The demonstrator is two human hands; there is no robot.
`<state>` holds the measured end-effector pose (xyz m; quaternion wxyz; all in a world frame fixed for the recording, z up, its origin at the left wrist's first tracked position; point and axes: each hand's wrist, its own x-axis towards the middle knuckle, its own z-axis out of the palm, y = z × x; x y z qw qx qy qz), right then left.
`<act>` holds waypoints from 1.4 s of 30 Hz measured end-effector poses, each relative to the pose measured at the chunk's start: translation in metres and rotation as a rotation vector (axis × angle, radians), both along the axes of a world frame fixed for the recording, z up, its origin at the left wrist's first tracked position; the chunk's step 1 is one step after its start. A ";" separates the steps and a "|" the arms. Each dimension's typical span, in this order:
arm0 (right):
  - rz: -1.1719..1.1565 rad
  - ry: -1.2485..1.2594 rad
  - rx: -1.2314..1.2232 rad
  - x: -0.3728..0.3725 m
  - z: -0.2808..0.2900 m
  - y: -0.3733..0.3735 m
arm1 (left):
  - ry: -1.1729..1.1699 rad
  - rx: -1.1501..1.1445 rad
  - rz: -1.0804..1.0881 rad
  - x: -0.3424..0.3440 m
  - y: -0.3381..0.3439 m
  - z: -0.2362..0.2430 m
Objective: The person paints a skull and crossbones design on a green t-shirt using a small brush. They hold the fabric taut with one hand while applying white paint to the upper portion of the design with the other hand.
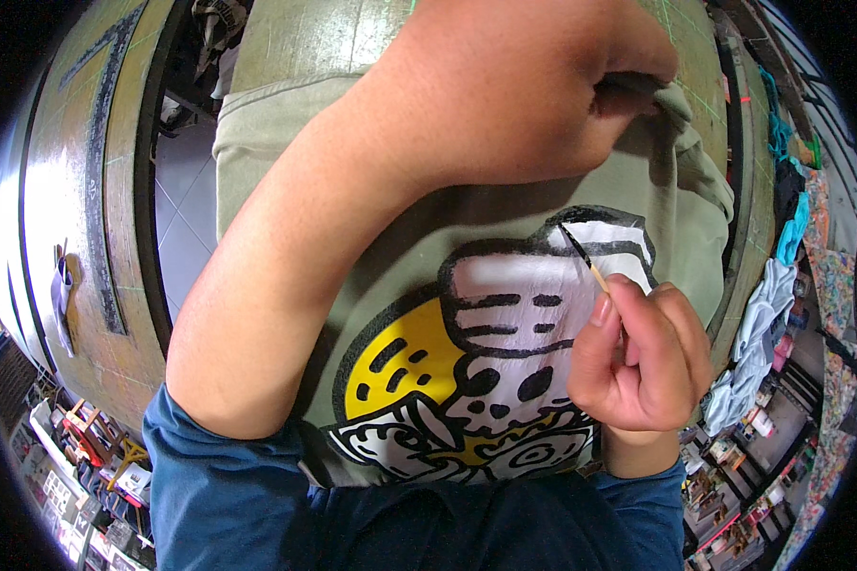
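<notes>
An olive-green garment [257,133] lies spread on a board [295,38], bearing a white, yellow and black painted skull design [486,300]. My left hand [543,105] rests across its upper part with fingers curled at the top right, by bunched fabric; what they hold is hidden. My right hand [638,362] pinches a thin wooden stick [595,266], whose black tip touches the white shape at the design's upper right, by its black outline.
Another worn board [86,209] stands at the left, with small items hanging or lying on it [62,295]. Light fabrics [752,352] lie along the right side. Cluttered shelves [86,476] show at the lower left, and a tiled floor [181,209] through the gap.
</notes>
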<state>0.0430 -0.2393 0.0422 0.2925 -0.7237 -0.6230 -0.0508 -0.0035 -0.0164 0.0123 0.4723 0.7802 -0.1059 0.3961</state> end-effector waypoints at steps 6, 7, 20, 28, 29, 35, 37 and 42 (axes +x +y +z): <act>-0.017 -0.001 0.043 0.002 -0.002 0.000 | 0.081 0.028 0.043 0.002 -0.002 -0.003; -0.022 -0.002 0.047 0.002 -0.002 0.000 | 0.059 0.017 0.029 0.002 -0.001 -0.003; -0.003 0.012 0.031 0.000 -0.001 0.000 | -0.110 -0.049 -0.020 0.012 -0.001 -0.017; -0.089 0.285 0.194 0.028 -0.014 -0.001 | 0.366 -0.075 -0.010 0.001 0.005 -0.020; -0.103 0.337 0.182 0.032 -0.014 -0.002 | 0.390 -0.096 -0.024 0.001 0.006 -0.022; 0.067 0.751 0.094 0.060 -0.010 0.014 | 0.488 -0.167 -0.084 0.008 0.006 -0.028; 0.090 0.872 0.024 0.067 -0.004 0.020 | 0.459 -0.217 -0.126 0.010 0.006 -0.029; 0.205 0.819 -0.116 0.076 0.008 0.043 | 0.626 -0.140 0.037 0.007 0.006 -0.024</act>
